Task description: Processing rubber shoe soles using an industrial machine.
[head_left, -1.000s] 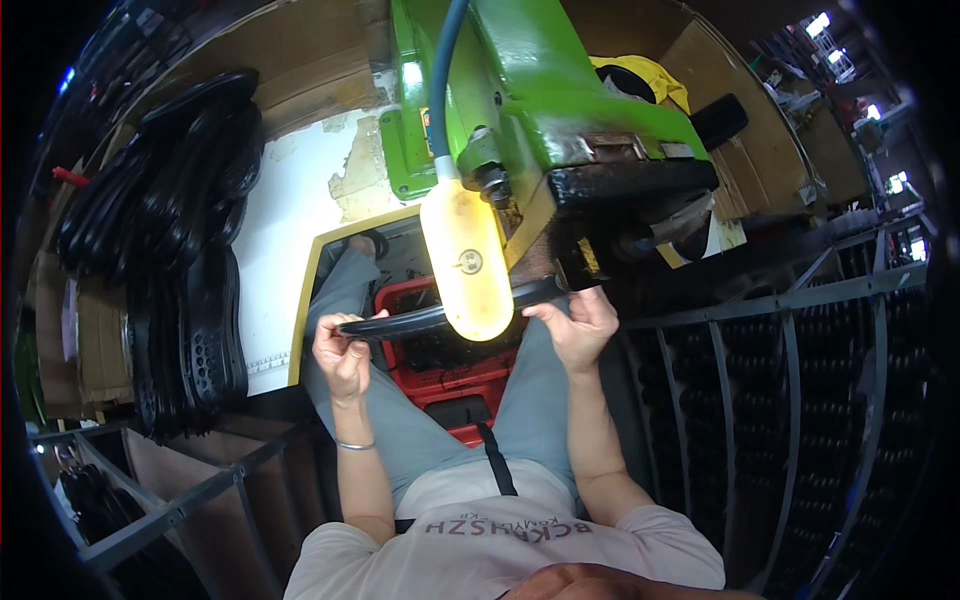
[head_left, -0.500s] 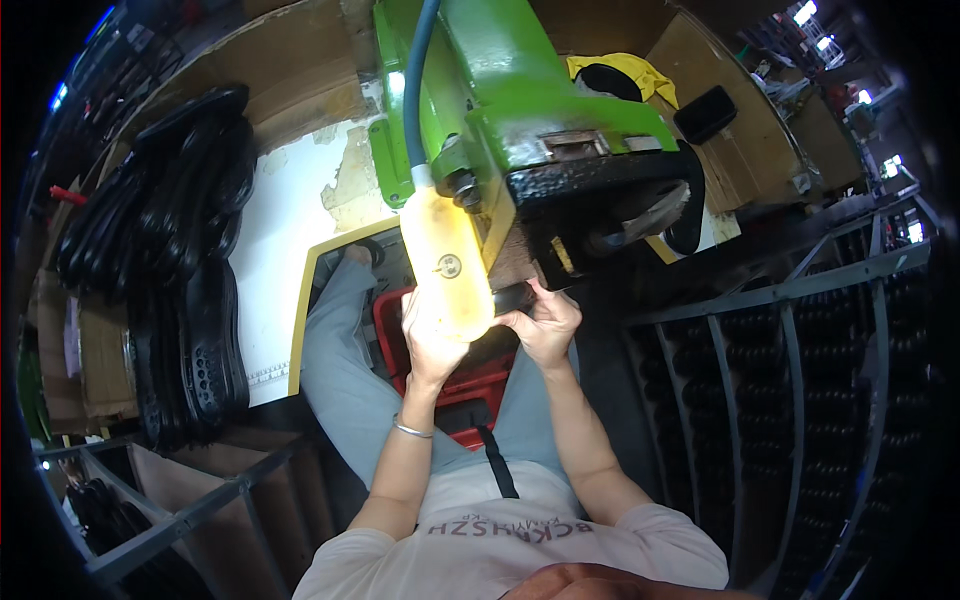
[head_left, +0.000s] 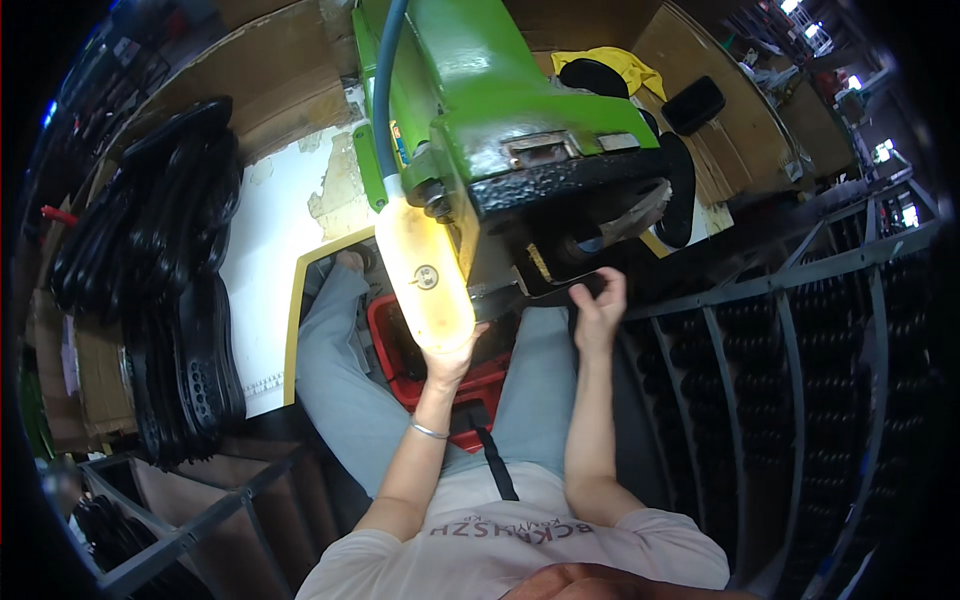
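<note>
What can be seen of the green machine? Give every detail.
The green machine is a heavy painted metal body that fills the upper middle of the picture, above the person's lap. Its front end is black, with a small metal plate on top. A blue-grey hose runs down its left side to a glowing yellow lamp. The left hand reaches under the lamp; the right hand touches the black underside.

left hand (head_left: 452,358): fingers hidden behind the lit lamp (head_left: 425,275) — grip unclear
black piece (head_left: 560,290): mostly under the green machine (head_left: 500,100), at 12 o'clock

Right hand (head_left: 598,305) now further right
</note>
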Motion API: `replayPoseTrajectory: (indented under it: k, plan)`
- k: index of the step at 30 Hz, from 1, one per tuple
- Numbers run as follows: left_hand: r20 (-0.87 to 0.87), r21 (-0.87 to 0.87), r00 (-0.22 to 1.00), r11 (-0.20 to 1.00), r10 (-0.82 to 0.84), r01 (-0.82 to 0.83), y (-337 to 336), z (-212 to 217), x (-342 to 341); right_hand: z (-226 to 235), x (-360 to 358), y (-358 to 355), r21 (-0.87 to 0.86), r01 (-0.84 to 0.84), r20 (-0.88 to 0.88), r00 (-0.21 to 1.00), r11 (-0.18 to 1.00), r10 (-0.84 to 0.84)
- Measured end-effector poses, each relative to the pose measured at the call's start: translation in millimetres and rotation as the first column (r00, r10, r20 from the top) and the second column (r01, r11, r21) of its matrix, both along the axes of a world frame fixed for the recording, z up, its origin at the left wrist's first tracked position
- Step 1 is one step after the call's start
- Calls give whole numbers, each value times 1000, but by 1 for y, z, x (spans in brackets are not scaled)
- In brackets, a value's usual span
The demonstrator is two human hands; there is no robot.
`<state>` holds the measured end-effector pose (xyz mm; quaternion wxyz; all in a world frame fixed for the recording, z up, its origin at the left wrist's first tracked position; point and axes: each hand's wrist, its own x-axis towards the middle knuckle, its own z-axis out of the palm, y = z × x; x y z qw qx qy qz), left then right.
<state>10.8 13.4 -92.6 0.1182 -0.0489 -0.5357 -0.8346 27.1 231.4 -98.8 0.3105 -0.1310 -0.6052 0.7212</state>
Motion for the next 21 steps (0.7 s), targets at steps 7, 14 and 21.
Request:
replayPoseTrajectory:
  k: [7,14,21]
  plan:
    - [-69,140,998,990,-10,20,-52,26,4,105,7,-32,320,-101,-16,994,942,112]
    - [-16,309,998,950,-55,57,-159,3,34,71,-6,-116,336,-247,-54,958,909,280]
    - [-102,178,989,976,-111,128,-101,15,35,34,13,-64,70,-264,-135,953,962,271]
